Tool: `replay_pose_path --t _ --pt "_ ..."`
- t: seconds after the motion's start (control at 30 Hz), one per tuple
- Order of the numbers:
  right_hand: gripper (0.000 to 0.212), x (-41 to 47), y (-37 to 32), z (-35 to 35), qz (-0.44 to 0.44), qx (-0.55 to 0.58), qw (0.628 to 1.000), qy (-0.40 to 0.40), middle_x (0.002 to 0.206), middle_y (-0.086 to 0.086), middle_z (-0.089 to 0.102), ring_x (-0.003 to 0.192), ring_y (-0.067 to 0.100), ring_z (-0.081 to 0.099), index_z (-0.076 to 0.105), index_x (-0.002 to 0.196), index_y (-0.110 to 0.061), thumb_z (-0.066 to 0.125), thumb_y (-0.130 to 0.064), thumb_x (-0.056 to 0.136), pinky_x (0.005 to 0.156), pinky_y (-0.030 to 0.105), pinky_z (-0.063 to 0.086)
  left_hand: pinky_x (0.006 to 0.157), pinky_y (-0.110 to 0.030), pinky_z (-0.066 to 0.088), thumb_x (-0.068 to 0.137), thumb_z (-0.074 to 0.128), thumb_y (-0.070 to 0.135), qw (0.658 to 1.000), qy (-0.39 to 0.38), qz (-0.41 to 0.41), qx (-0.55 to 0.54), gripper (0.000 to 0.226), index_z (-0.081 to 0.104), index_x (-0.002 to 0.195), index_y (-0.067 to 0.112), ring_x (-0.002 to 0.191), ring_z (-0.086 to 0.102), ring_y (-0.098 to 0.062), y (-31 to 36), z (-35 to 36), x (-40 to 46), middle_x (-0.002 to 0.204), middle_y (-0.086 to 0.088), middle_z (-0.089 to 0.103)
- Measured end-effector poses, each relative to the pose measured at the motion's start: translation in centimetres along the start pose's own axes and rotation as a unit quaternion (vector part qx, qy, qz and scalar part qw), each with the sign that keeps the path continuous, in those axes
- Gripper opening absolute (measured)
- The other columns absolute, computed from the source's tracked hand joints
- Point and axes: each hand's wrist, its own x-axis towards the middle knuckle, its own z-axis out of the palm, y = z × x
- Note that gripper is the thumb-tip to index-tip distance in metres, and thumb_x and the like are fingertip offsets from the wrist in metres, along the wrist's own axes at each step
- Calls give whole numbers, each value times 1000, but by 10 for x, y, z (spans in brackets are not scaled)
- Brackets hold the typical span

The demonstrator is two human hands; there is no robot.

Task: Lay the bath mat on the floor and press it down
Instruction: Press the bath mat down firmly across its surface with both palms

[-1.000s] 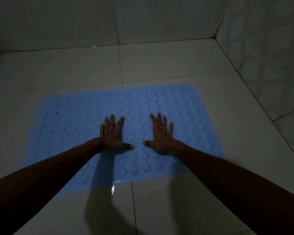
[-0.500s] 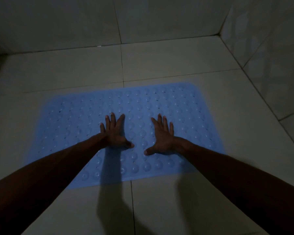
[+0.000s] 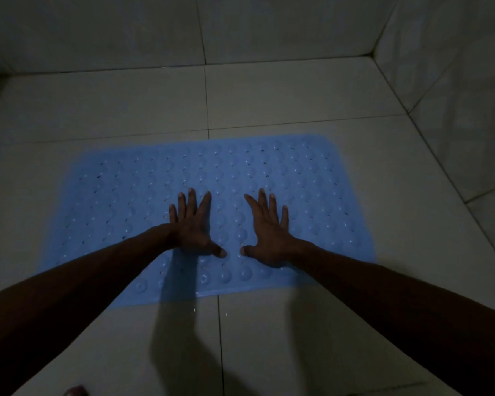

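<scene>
A light blue rubber bath mat (image 3: 312, 181) with rows of round bumps and small holes lies flat on the pale tiled floor (image 3: 269, 92). My left hand (image 3: 193, 224) rests palm down on the mat's middle, fingers spread. My right hand (image 3: 269, 227) lies flat beside it, a little to the right, fingers also spread. The two thumbs point at each other with a small gap between them. Neither hand grips anything. The light is dim.
Tiled walls close the space at the back (image 3: 143, 27) and on the right (image 3: 455, 90), meeting in a corner at the far right. Bare floor tiles surround the mat. A toe (image 3: 75, 390) shows at the bottom edge.
Both hands stay flat on the mat at nearly the same spot. The right hand has spread slightly to the right. The view has shifted a little.
</scene>
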Motion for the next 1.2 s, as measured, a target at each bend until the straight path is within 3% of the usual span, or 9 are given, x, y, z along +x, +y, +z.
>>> replay_pose_path --t 0.27,0.43,0.53,0.83,1.2 --pt "106 -16 21 20 -25 55 994 87 162 5 -20 146 16 -25 -2 156 -17 63 -61 84 117 34 -20 110 -58 -17 52 75 75 1000 13 -6 19 147 -27 147 28 137 -36 -34 1 8 -3 150 -10 -40" --pt "137 -13 22 6 -28 9 999 -29 152 1 -40 138 17 -39 -22 153 -19 71 -73 67 114 38 -24 110 -58 -16 56 76 71 1000 21 2 8 142 -23 148 28 138 -35 -33 3 11 -6 151 -8 -38" --pt "145 -13 23 3 -22 -18 999 -45 153 7 -41 139 23 -40 -25 151 -18 75 -74 61 115 42 -23 110 -58 -16 58 73 73 1000 27 -3 9 138 -22 149 29 138 -35 -32 2 14 -7 152 -9 -37" --pt "139 -19 14 5 -47 -31 998 -27 152 6 -43 138 31 -40 -32 147 -28 75 -68 66 115 54 -19 109 -57 -21 45 70 83 999 -4 28 36 154 -33 144 25 133 -42 -32 4 25 -24 145 -13 -46" --pt "133 -23 13 9 -53 -35 998 1 153 1 -41 140 27 -38 -27 149 -31 74 -65 69 115 54 -20 107 -59 -22 48 71 81 998 2 38 57 153 -34 143 24 131 -43 -35 7 28 -25 143 -16 -47"
